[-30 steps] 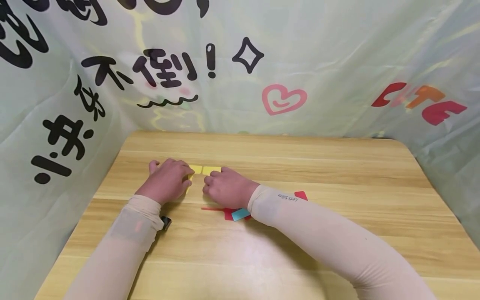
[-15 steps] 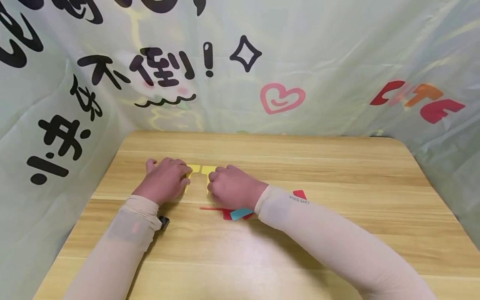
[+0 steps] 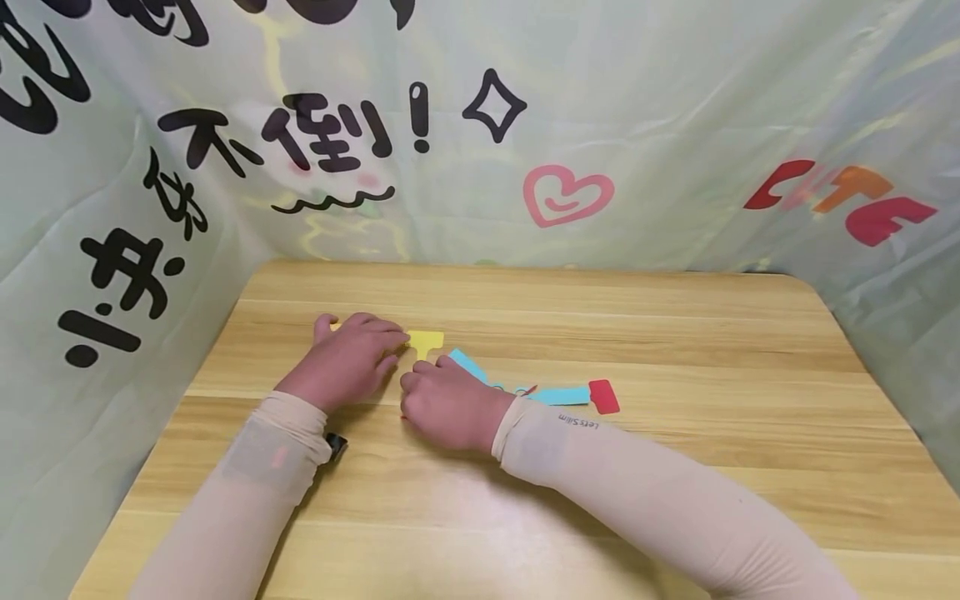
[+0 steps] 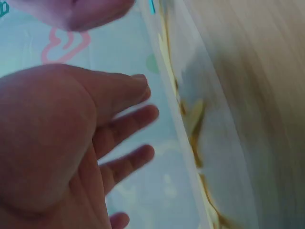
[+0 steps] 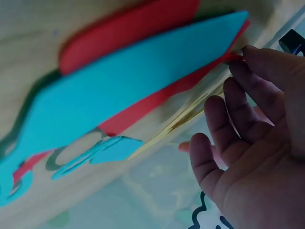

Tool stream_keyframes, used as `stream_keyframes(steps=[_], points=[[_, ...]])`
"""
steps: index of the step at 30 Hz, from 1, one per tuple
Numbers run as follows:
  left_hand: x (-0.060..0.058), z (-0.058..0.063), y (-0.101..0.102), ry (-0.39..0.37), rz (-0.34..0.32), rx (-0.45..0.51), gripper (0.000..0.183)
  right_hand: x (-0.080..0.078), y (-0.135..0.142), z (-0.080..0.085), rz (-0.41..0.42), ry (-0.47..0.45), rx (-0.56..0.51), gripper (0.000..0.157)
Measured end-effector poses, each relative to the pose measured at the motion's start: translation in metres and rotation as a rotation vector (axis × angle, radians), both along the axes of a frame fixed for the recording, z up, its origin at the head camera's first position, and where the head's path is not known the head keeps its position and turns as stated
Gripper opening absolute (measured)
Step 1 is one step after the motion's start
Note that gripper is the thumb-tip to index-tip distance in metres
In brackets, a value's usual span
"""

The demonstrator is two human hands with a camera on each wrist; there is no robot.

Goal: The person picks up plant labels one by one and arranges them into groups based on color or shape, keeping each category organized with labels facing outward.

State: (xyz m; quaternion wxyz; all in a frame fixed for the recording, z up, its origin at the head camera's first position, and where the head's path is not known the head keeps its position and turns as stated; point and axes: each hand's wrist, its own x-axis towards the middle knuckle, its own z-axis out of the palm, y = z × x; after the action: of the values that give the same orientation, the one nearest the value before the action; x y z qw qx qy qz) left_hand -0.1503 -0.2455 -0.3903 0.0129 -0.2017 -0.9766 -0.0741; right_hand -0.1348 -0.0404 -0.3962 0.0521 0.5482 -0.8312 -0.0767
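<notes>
My left hand (image 3: 352, 358) lies low over the flat yellow pieces near the back left of the table. In the left wrist view its fingers are loosely extended, with nothing held; yellow pieces (image 4: 194, 119) lie on the wood beyond the fingertips. A T-shaped yellow piece (image 3: 426, 342) shows just right of its fingertips. Nearer the front, my right hand (image 3: 453, 404) pinches the narrow red end (image 5: 232, 56) of a thin flat red piece (image 5: 157, 102) between thumb and forefinger. A broad blue piece (image 5: 138, 69) overlaps that red piece; in the head view the right hand hides this part.
Blue strips (image 3: 558, 396) and a red rounded piece (image 3: 604, 397) lie right of my right hand, partly behind the sleeve (image 3: 645, 450). The wooden table (image 3: 675, 333) meets a printed cloth (image 3: 675, 125) at the back and left. A black device (image 3: 335, 446) sits at the left wrist.
My right hand has left the yellow piece it was placing fingers on and moved toward the front, onto the red piece. My left hand has shifted slightly right.
</notes>
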Motion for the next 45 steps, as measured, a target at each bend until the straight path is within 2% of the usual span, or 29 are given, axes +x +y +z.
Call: stream_keyframes(steps=[3, 7, 14, 21, 25, 29, 34, 40, 45], points=[[0.002, -0.001, 0.004, 0.014, -0.074, -0.008, 0.031, 0.001, 0.0, 0.001, -0.008, 0.0, -0.002, 0.027], [0.004, -0.003, 0.008, 0.008, -0.115, -0.013, 0.031, 0.002, 0.004, 0.006, -0.025, -0.02, -0.029, 0.026], [0.006, -0.005, 0.009, -0.02, -0.099, -0.029, 0.033, -0.002, 0.013, 0.021, -0.05, -0.069, -0.164, 0.021], [0.006, -0.006, 0.008, -0.048, -0.094, -0.056, 0.035, -0.006, 0.023, 0.034, -0.065, -0.139, -0.374, 0.015], [0.005, -0.007, 0.007, -0.056, -0.093, -0.065, 0.035, -0.012, 0.028, 0.041, -0.102, -0.184, -0.479, 0.013], [0.005, -0.008, 0.008, -0.068, -0.095, -0.07, 0.035, -0.025, 0.037, 0.048, -0.212, -0.255, -0.522, 0.014], [0.005, -0.006, 0.01, -0.086, -0.093, -0.064, 0.036, -0.054, 0.056, 0.05, -0.425, -0.429, -0.501, 0.017], [0.004, -0.006, 0.011, -0.086, -0.1, -0.081, 0.037, -0.094, 0.087, 0.044, -0.653, -0.576, -0.414, 0.02], [0.005, -0.006, 0.011, -0.082, -0.093, -0.085, 0.037, -0.115, 0.108, 0.037, -0.774, -0.634, -0.323, 0.028]])
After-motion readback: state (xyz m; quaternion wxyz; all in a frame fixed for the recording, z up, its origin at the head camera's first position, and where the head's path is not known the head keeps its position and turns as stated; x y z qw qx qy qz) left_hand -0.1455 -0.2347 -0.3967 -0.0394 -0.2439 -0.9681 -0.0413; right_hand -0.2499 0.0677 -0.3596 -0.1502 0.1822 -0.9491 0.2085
